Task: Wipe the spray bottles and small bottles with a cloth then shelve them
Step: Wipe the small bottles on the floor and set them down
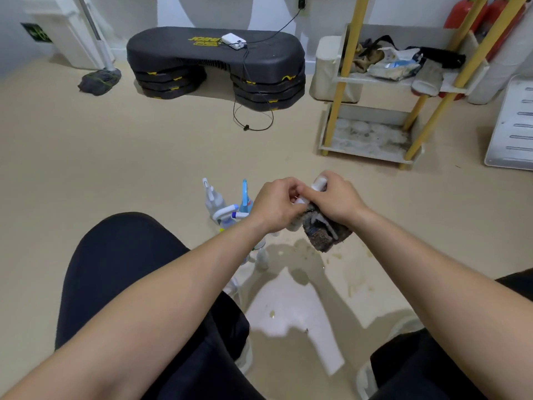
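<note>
A small white bottle [318, 183] is held between both hands above the floor. My left hand [275, 204] grips its lower end, and my right hand [336, 199] presses a dark cloth [323, 232] around it; the cloth hangs down below my right hand. Several spray bottles [227, 207] stand on the floor just left of my left hand, one clear with a white trigger [212, 197], one with a blue top [245, 197]. More small bottles [261, 254] stand under my left wrist, partly hidden. The shelf [372, 140] with yellow posts stands at the far right.
A black exercise step [216, 62] with a charging white device and cable sits at the back. A mop [99, 77] leans at the far left. The shelf's upper tier holds bags and a brush. A white panel [513, 125] lies at the right edge. My knees frame the bottom.
</note>
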